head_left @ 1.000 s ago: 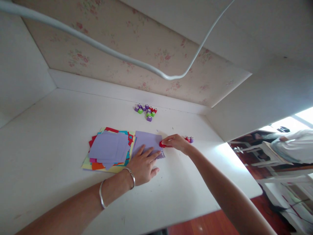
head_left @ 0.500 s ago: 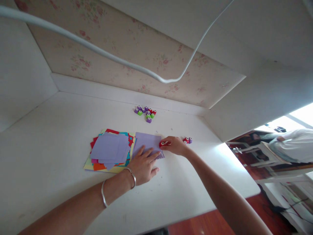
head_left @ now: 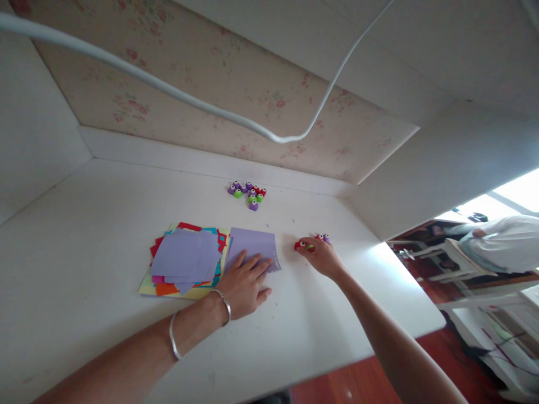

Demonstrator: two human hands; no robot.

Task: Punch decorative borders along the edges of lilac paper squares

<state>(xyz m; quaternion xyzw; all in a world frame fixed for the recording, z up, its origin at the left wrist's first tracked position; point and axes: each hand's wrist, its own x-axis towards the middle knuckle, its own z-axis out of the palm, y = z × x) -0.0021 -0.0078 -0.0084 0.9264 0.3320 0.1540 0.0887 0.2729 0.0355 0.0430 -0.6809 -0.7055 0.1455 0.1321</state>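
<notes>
My left hand (head_left: 245, 286) lies flat with fingers spread on a lilac paper sheet (head_left: 252, 245) on the white desk (head_left: 84, 224). The sheet's right edge shows a row of small punched holes. My right hand (head_left: 318, 255) is to the right of the sheet, fingers closed on a small red paper punch (head_left: 302, 245). Two more small punches (head_left: 324, 238), red and purple, sit just behind that hand.
A stack of coloured paper (head_left: 185, 259) lies left of the lilac sheet. A cluster of several small punches (head_left: 247, 193) stands near the back wall. A white cable (head_left: 269, 132) hangs overhead. Another person in white (head_left: 497, 244) is beyond the desk's right edge.
My right hand has drawn the red punch off the sheet's right edge and moved it right, toward the two other punches. The left hand stays on the sheet.
</notes>
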